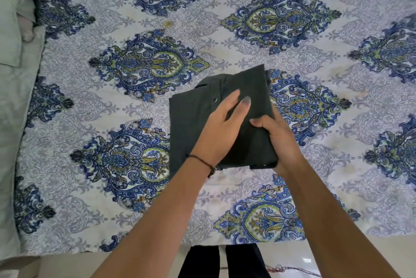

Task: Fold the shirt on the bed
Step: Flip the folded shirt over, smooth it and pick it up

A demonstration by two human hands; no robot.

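Shirt [193,124] is counted once only — one dark grey-green garment, folded into a compact, roughly rectangular bundle and laid on the bed [315,176] a little toward the near edge, at about the middle of the frame. One small round snap or button is seen on its upper face, beside a seam. Two bare forearms are extended over the bed from the bottom of the frame.

The left hand [221,130] is laid flat on top of the bundle, opened wide with the fingers stretched out and pointed away from the person; nothing is gripped by it, and the cloth is only pressed under the palm. One thin dark thread bracelet [202,162] is worn on the left wrist. The right hand [278,137] is closed on the right edge of the shirt — the thumb is set on top of the fabric and the fingers are curled beneath it, so that the edge is pinched between them.

The bed is covered by one printed sheet with blue, green and grey damask medallions. Pale pillows [11,19] are seen at the left edge. No brand, label or legible writing can be made out on the shirt or the bedding.
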